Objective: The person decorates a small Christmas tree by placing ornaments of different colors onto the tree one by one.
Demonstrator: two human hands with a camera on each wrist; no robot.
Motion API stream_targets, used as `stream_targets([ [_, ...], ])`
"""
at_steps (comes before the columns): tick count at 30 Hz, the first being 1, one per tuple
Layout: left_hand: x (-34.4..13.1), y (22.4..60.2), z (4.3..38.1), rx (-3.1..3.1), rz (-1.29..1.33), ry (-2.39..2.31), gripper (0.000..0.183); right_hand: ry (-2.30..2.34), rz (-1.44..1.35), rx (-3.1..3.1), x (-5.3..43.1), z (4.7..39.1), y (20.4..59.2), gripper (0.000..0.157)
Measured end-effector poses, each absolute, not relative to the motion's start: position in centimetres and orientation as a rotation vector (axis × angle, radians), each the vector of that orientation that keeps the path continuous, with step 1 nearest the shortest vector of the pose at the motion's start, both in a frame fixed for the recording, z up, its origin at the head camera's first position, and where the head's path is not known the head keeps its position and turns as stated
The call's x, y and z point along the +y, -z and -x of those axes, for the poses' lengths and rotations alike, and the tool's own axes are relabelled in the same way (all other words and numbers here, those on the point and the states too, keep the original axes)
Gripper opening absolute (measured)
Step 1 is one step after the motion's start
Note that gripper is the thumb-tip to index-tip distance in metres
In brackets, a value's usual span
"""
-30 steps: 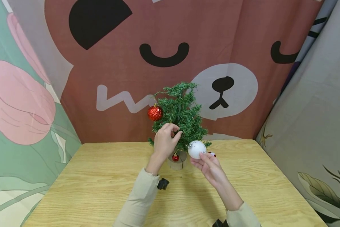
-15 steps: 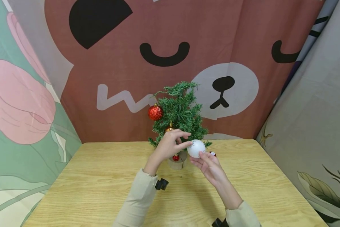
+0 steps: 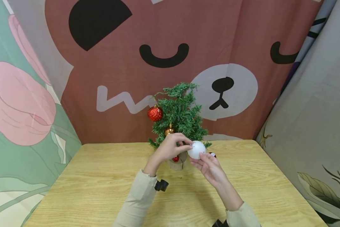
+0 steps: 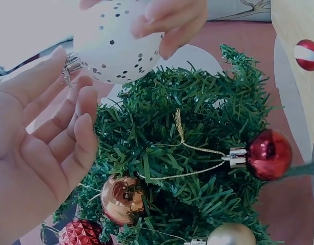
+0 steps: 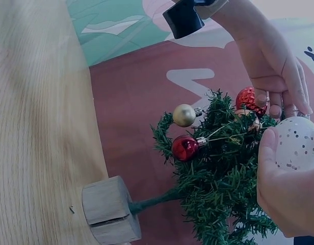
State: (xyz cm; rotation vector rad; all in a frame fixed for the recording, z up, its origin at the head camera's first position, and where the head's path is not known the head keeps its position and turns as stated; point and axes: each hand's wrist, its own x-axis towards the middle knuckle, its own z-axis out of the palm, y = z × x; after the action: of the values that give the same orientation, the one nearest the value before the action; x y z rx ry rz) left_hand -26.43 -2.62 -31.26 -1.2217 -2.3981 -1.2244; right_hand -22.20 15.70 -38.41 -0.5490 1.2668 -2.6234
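A white Christmas ball with silver dots is held by my right hand, its thumb and fingers around the lower right side. My left hand reaches in from the other side and pinches the ball's silver cap between thumb and index finger. Just behind both hands stands a small green Christmas tree on a wooden stump. On it hang a textured red ball, a copper ball, a small shiny red ball and a gold ball.
A red-and-white ball lies on the wooden table, to the right of the tree and partly hidden by my right hand in the head view. Printed curtains hang behind and at both sides of the table.
My left hand has left the copper ball on the tree and moved right and down to the white ball's cap. The copper ball shows now. My right hand has stayed nearly still.
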Motion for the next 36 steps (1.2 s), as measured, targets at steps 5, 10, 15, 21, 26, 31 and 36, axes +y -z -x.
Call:
stream_targets([
  [5, -2.6, 31.4, 26.6, -2.301, 1.236, 1.276, 0.009, 2.622, 0.576, 1.248, 15.7, 22.2, 38.5, 0.011],
  [10, -2.7, 30.0, 25.4, -2.259, 1.215, 1.369, 0.008, 2.623, 0.591, 1.231, 15.8, 22.2, 38.5, 0.010],
  [15, -2.9, 28.3, 23.7, -2.285, 1.202, 1.444, 0.009, 2.623, 0.595, 1.229, 15.9, 22.2, 38.7, 0.012],
  [21, -3.1, 28.6, 23.7, -2.305, 1.182, 1.458, 0.010, 2.623, 0.587, 1.241, 16.1, 22.3, 39.0, 0.015],
  [26, -3.2, 28.8, 23.8, -2.279, 1.190, 1.507, 0.009, 2.628, 0.581, 1.235, 16.2, 22.3, 39.2, 0.017],
  [31, -3.3, 29.1, 24.1, -2.229, 1.252, 1.609, 0.009, 2.626, 0.590, 1.225, 16.3, 22.4, 39.3, 0.017],
  [36, -3.4, 29.3, 24.5, -2.182, 1.312, 1.709, 0.009, 2.632, 0.591, 1.227, 16.3, 22.4, 39.2, 0.017],
])
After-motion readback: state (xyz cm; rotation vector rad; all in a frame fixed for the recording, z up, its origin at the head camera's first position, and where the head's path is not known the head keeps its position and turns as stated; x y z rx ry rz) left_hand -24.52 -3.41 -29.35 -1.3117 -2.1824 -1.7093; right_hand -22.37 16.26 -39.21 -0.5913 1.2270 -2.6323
